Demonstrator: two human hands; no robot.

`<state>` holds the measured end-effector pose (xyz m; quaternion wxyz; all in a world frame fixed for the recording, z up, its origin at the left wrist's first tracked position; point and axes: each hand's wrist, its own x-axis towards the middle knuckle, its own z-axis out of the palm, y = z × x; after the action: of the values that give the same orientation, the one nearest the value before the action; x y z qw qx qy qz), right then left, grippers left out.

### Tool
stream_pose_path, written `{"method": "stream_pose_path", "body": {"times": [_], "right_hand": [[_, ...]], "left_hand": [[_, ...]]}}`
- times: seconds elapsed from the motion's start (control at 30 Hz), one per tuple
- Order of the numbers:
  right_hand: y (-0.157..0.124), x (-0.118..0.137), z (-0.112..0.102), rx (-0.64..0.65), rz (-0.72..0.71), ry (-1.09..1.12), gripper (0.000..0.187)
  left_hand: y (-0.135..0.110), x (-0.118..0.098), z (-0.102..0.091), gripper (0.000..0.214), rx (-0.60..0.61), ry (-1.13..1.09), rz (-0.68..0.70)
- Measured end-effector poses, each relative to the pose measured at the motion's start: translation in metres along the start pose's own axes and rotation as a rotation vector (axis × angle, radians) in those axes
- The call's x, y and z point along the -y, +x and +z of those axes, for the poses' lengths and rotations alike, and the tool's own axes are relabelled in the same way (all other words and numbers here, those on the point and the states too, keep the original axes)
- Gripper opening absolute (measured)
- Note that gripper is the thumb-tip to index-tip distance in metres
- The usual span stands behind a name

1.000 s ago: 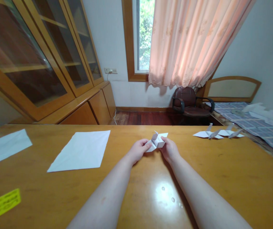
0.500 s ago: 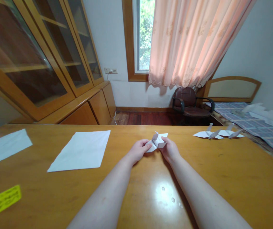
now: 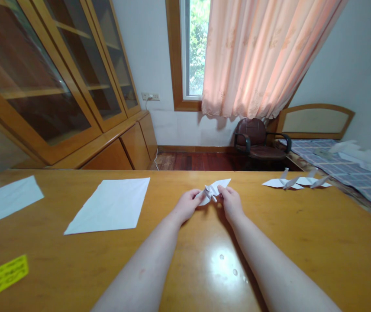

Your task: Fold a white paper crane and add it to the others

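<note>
A small folded white paper figure [image 3: 213, 189] is held just above the wooden table [image 3: 302, 242], near its far edge. My left hand [image 3: 188, 204] pinches its left side, fingers closed on the paper. My right hand [image 3: 230, 202] pinches its right side, thumb and fingers pressed on a fold. The figure's pointed flaps spread out to left and right between the two hands.
A flat white sheet [image 3: 112, 205] lies to the left, another sheet [image 3: 5, 200] at the far left edge. A yellow label [image 3: 0, 278] sits near the front left. Finished folded paper figures [image 3: 294, 182] rest at the right. Beyond the table stand a chair [image 3: 256, 138], a bed [image 3: 350, 169] and glass-door cabinets [image 3: 58, 86].
The paper figure has flattened and spread wider, its right flap now pointing up and to the right. Both hands have lifted slightly and shifted their pinch on it.
</note>
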<state>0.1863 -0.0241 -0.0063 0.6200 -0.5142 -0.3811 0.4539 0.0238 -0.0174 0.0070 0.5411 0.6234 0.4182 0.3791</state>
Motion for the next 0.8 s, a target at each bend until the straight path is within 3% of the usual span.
{"method": "stream_pose_path", "body": {"times": [0.17, 0.33, 0.43, 0.67, 0.8], "right_hand": [[-0.001, 0.003, 0.001, 0.035, -0.040, 0.007, 0.036], [0.001, 0.004, 0.001, -0.060, -0.114, 0.055, 0.027], [-0.003, 0.006, 0.002, -0.054, -0.220, -0.041, 0.020], [-0.015, 0.011, 0.004, 0.146, -0.362, -0.295, 0.022], [-0.014, 0.012, 0.004, 0.104, -0.410, -0.430, 0.015]], "left_hand": [[0.002, 0.000, -0.001, 0.043, -0.044, -0.039, -0.007], [0.005, 0.004, -0.004, 0.044, -0.132, -0.091, -0.006], [0.008, 0.006, -0.006, 0.044, -0.181, -0.118, -0.023], [0.008, 0.004, -0.006, 0.038, -0.214, -0.135, -0.043], [0.007, 0.003, -0.006, 0.035, -0.201, -0.131, -0.056]]}}
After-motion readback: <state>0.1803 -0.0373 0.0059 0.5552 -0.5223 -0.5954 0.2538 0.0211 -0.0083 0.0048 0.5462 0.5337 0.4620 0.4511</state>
